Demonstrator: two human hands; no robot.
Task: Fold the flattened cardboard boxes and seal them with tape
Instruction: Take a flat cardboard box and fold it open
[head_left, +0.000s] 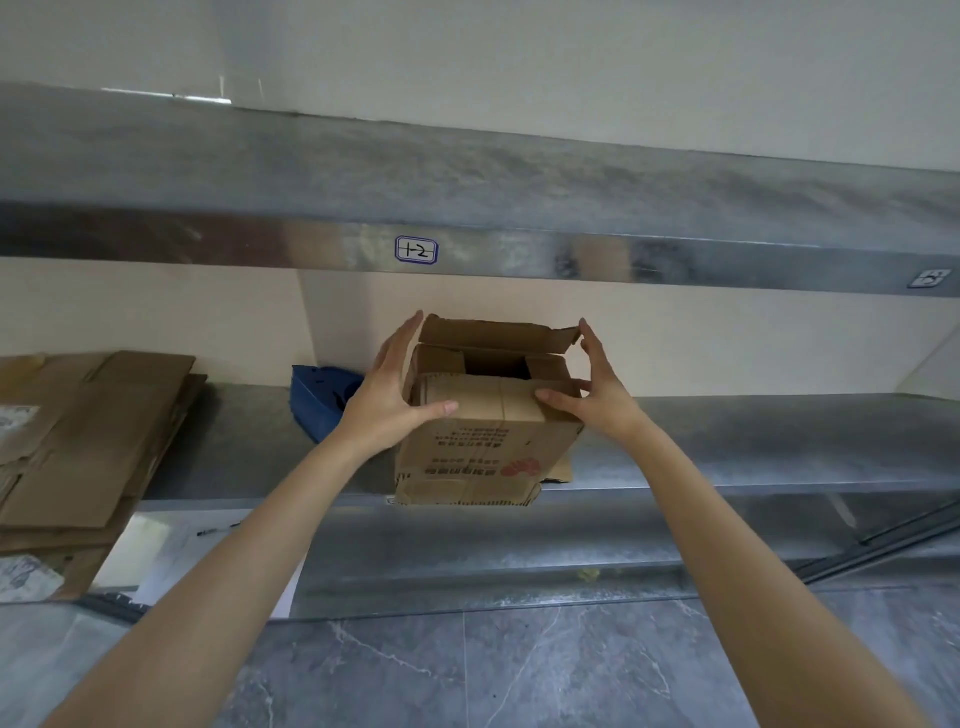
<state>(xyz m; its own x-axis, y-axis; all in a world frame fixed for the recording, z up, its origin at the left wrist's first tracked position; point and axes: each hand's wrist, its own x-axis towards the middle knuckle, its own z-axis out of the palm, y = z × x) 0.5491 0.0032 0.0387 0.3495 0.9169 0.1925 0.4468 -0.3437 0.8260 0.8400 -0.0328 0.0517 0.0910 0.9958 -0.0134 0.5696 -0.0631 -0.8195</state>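
Observation:
A brown cardboard box (483, 447) with red and dark print stands on the metal shelf (727, 447), its front bottom edge hanging a little over the shelf's lip. The near top flap is folded down, the far flap stands up, and a dark gap shows between them. My left hand (395, 389) lies against the box's left side, fingers straight and thumb pressing the near flap. My right hand (592, 384) is on the right side, thumb on the same flap, fingers straight beside the raised far flap. A stack of flattened cardboard boxes (88, 441) lies on the shelf at left.
A blue plastic object (319, 400) sits on the shelf just left of the box, partly behind my left wrist. Another metal shelf (467, 208) with a label reading 1-2 runs overhead. Grey marbled floor tiles (519, 670) lie below. White paper (150, 545) is under the stack.

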